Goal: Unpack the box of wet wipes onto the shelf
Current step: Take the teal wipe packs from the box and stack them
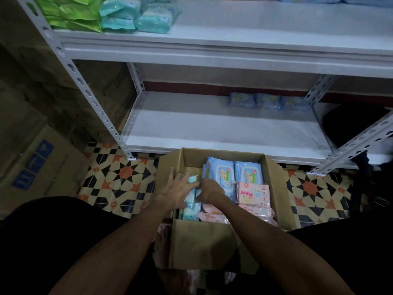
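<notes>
An open cardboard box (221,241) stands on the floor before the white shelf unit (212,128). Inside lie blue wipe packs (247,173), pink wipe packs (254,193) and teal wipe packs (190,206) standing on edge at the left. My left hand (176,191) lies with spread fingers against the teal packs' left side. My right hand (210,191) is curled, its fingers pinching the top of a teal pack (192,179). Both hands are inside the box.
The lower shelf holds three blue packs (268,101) at the back. The upper shelf (255,39) carries green packs (70,13) and teal packs (138,15) at the left. A brown carton (36,162) stands at left on the patterned tile floor (123,177). A dark object (348,122) sits at right.
</notes>
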Available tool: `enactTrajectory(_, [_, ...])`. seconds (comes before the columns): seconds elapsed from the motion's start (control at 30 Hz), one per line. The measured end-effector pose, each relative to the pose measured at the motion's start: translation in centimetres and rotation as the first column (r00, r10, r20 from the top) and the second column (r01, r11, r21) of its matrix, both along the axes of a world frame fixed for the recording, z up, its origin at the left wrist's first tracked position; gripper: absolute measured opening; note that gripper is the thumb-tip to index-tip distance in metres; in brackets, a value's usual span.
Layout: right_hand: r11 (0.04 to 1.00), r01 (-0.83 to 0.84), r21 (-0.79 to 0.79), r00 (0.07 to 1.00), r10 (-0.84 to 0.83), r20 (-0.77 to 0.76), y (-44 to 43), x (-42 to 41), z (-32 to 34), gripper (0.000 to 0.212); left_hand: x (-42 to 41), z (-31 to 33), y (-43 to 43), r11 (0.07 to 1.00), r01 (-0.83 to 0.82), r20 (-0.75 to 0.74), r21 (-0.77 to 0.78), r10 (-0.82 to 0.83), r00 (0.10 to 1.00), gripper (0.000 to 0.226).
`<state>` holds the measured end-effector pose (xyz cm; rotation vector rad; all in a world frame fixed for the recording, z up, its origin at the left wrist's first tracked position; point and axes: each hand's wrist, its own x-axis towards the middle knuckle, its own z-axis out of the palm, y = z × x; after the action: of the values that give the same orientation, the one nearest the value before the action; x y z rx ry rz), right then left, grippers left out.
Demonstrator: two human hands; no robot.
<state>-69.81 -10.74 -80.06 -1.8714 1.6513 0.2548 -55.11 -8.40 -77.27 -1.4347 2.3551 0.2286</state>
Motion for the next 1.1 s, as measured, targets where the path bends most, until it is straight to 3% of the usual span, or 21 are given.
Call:
enactTrajectory(0.1, [0.998, 0.056, 0.013, 0.994, -0.057, 0.095, -0.6, -0.3, 0.9, 0.038, 0.0, 0.0, 0.0, 1.0, 0.003, -0.018, 0.005, -0.003, 1.0, 0.084])
enactTrajectory(0.2, [0.981, 0.194, -0.018, 0.967, -0.188, 0.174, -1.3, -1.0, 1.7, 0.035, -0.4, 0.9, -0.2, 0.999, -0.044, -0.085, 0.032, 0.047, 0.995, 0.084])
enactTrajectory(0.33, [0.921, 0.388, -0.024, 0.886, -0.366, 0.286, -2.7, -3.0, 3.0, 0.038, -0.3, 1.7, -0.7, 0.963, -0.195, -0.39, 0.186, 0.255, 0.885, 0.079])
enactTrajectory(0.43, [0.898, 0.434, -0.073, 0.866, -0.394, 0.309, -3.5, -4.7, 3.9, 0.031, 0.1, 1.7, -1.0, 0.945, -0.196, -0.482, 0.261, 0.304, 0.822, 0.078])
enactTrajectory(0.57, [0.932, 0.33, -0.151, 0.925, -0.287, 0.251, -3.0, -6.5, 3.2, 0.045, -0.4, 1.6, -1.1, 0.935, -0.201, -0.476, 0.292, 0.324, 0.817, 0.084])
enactTrajectory(0.67, [0.982, -0.001, -0.191, 0.998, 0.014, 0.067, -2.1, -7.6, 2.0, 0.06, -0.7, 1.3, -1.0, 0.933, -0.206, -0.477, 0.295, 0.331, 0.814, 0.093])
enactTrajectory(0.8, [0.95, -0.287, -0.126, 0.957, 0.291, 0.014, -2.0, -8.8, 1.6, 0.071, -0.7, 0.6, -1.3, 0.94, -0.224, -0.457, 0.258, 0.322, 0.829, 0.089])
enactTrajectory(0.93, [0.937, -0.349, -0.015, 0.937, 0.349, -0.012, -2.3, -9.4, 0.8, 0.107, -0.8, 0.0, -1.7, 0.938, -0.22, -0.431, 0.268, 0.32, 0.844, 0.099])
enactTrajectory(1.1, [0.948, -0.311, -0.059, 0.95, 0.309, -0.046, -2.9, -8.9, 0.8, 0.107, -1.5, 0.2, -2.3, 0.94, -0.198, -0.462, 0.279, 0.312, 0.83, 0.113])
